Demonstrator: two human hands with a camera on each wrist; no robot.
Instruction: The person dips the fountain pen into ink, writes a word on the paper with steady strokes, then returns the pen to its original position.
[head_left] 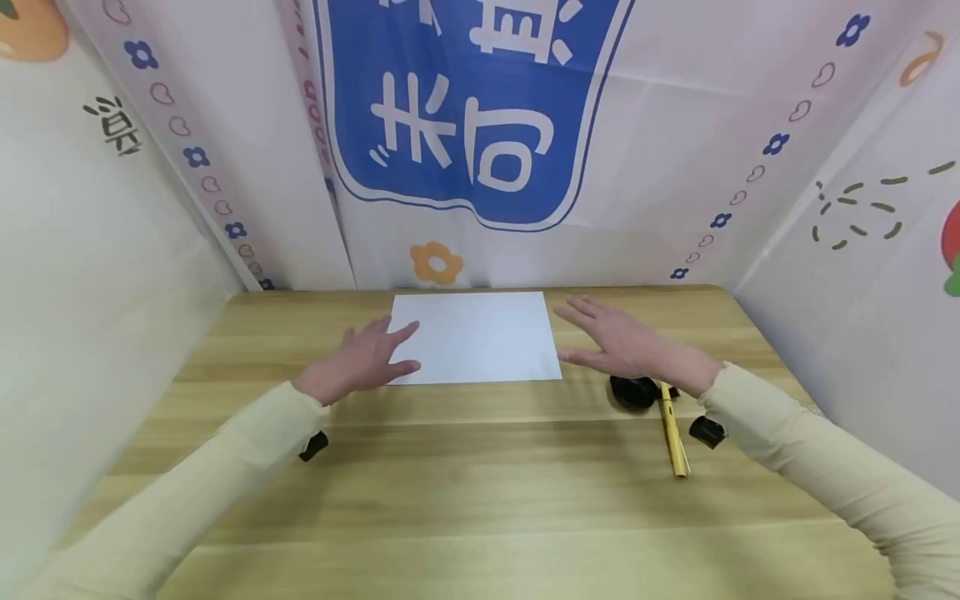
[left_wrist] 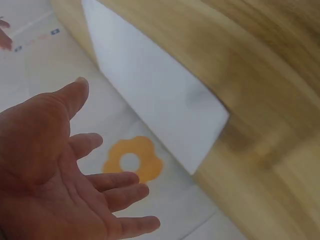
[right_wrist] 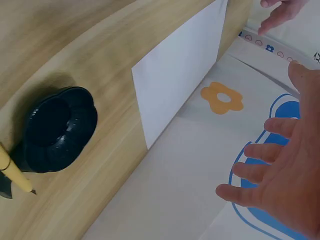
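Note:
A blank white sheet of paper (head_left: 476,337) lies at the back of the wooden table. Over its left edge hovers my left hand (head_left: 363,358), fingers spread and palm empty in the left wrist view. My right hand (head_left: 618,337) is held just off the sheet's right edge, its fingers extended and holding nothing. Below the right hand sits a small black dish with a scalloped rim (right_wrist: 62,130), partly hidden in the head view. A yellow fountain pen (head_left: 672,433) leans against the dish's side, its nib visible in the right wrist view.
The wooden table (head_left: 480,483) ends at a printed cloth backdrop (head_left: 660,167) right behind the paper. Cloth side walls stand to the left and right. Black wrist straps or mounts (head_left: 707,431) show under both sleeves.

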